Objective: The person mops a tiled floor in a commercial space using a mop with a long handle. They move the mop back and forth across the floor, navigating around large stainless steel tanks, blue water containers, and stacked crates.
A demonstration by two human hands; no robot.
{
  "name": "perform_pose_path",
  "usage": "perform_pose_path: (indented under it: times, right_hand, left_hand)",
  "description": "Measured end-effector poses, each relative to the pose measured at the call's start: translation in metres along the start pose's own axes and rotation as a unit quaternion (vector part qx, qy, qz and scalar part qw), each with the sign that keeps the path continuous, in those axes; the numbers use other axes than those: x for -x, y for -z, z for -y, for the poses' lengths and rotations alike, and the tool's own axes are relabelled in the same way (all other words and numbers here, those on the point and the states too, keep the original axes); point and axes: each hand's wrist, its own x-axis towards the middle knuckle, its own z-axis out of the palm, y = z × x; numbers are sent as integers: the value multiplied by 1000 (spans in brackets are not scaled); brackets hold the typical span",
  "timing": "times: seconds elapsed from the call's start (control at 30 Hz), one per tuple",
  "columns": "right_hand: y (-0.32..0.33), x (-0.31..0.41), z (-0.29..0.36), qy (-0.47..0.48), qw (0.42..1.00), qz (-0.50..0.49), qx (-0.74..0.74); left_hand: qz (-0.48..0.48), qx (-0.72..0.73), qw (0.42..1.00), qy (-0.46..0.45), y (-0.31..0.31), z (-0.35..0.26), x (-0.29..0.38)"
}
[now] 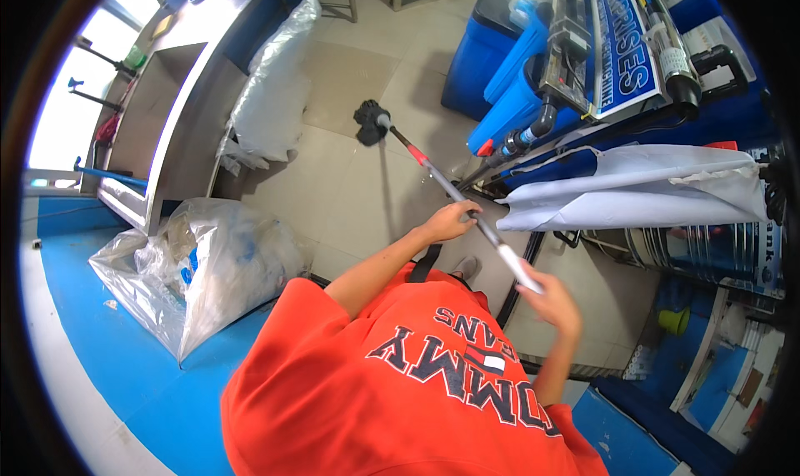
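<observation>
My left hand is closed around the middle of a mop's metal pole. Nearer my body, at the pole's white end, my right hand grips it. From my hands the pole slants up and to the left, past a red collar, to a dark mop head. That head is bunched up over the tiled floor; whether it touches the tiles I cannot tell. A shoe shows just below the pole, beside my red shirt.
A clear plastic sack of plastic waste sits at left, below a metal counter with a wrapped bundle alongside. Blue containers, pipework and a white sheet stand at right, near a steel tank.
</observation>
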Motion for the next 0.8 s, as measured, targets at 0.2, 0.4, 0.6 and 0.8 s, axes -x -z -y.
perform_pose_path:
  times: [0.2,0.4,0.6,0.8]
  right_hand:
    - [-145,-172,17,117,974,121,150]
    - [-86,-189,24,116,990,76,24]
    - [-17,-32,-3,39,988,122,-89]
    - [10,151,-15,-138,968,86,-192]
  left_hand:
    - [-24,56,988,143,7,3,48]
    - [-40,-55,996,52,16,-4,55]
    - [35,-211,977,-8,10,-6,20]
    - [272,-153,942,-124,-66,-23,19]
